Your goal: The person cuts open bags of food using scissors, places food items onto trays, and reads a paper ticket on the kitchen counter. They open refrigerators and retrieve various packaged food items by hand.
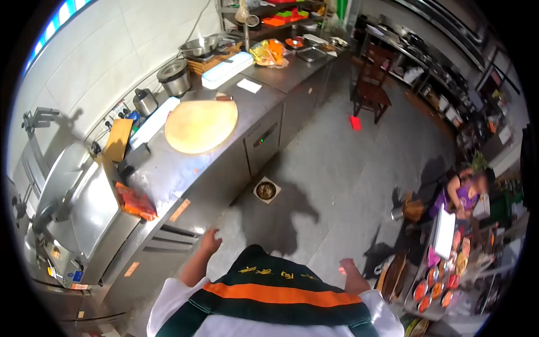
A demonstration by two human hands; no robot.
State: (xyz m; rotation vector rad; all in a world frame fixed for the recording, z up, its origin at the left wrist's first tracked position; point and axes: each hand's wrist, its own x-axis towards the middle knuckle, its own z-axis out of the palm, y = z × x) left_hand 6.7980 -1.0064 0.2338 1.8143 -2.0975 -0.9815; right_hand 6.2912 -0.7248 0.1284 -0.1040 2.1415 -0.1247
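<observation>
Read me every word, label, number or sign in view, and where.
None readable for certain.
Yellow characters on the apron: too blurred.
Blue sticker on the silver machine: too small.
Panel on the counter front: green lights, no legible digits.

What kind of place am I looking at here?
Most likely a commercial kitchen, perhaps a restaurant's: there's a long stainless-steel counter, a big round chopping board lying on it, and a floor drain in the grey floor.
</observation>
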